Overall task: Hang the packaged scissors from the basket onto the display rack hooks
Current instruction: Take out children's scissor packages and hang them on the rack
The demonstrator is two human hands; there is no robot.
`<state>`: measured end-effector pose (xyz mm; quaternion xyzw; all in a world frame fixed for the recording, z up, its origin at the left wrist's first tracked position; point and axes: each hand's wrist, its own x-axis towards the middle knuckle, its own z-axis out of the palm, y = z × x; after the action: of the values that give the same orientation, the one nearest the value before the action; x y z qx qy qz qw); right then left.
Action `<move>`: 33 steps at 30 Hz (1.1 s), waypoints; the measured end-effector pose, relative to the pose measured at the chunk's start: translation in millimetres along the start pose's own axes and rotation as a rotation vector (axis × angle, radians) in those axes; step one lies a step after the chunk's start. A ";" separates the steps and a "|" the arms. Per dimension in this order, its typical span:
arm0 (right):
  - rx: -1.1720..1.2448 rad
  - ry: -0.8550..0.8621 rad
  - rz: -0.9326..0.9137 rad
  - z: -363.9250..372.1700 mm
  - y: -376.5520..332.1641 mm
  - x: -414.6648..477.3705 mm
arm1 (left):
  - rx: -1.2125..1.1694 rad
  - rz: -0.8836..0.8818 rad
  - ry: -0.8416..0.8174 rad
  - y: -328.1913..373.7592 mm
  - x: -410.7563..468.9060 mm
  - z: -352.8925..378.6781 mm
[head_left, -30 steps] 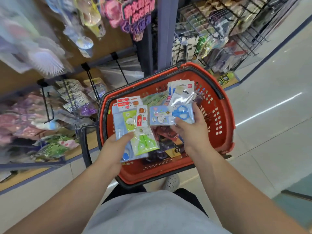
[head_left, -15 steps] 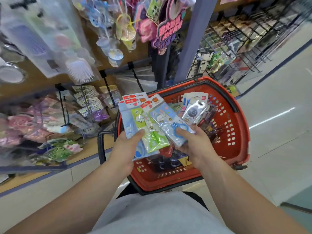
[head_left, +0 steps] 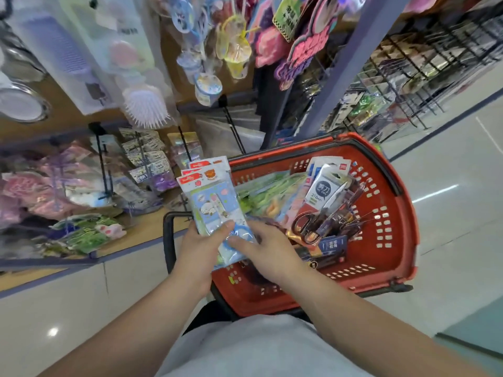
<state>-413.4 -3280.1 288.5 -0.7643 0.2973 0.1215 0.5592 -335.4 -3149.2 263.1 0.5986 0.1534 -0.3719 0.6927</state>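
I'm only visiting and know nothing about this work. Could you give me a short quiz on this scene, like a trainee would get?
1. True or false: the packs in the left hand already hang on a hook.
2. The basket is: A red, B green, C blue.
3. Fill in: the steel scissors lie in the ____.
Key: 1 false; 2 A; 3 basket.

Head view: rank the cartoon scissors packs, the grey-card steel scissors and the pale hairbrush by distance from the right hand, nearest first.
1. cartoon scissors packs, touching the right hand, just left of it.
2. grey-card steel scissors, in the basket, to the right.
3. pale hairbrush, hanging high on the left.
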 end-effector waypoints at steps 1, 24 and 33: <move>-0.044 -0.037 -0.002 -1.2 2.5 5.0 | 0.039 0.011 0.017 -2.7 3.9 -1.3; 0.303 0.425 0.637 -45.9 53.6 146.5 | 0.211 -0.011 0.210 -11.8 36.3 -15.1; 0.378 0.489 0.499 -60.0 64.4 83.5 | 0.204 0.000 0.165 0.4 31.8 -23.4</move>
<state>-393.9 -3375.0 215.5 -0.5586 0.6156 0.0113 0.5558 -308.1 -3137.7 237.0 0.6945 0.1713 -0.3352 0.6131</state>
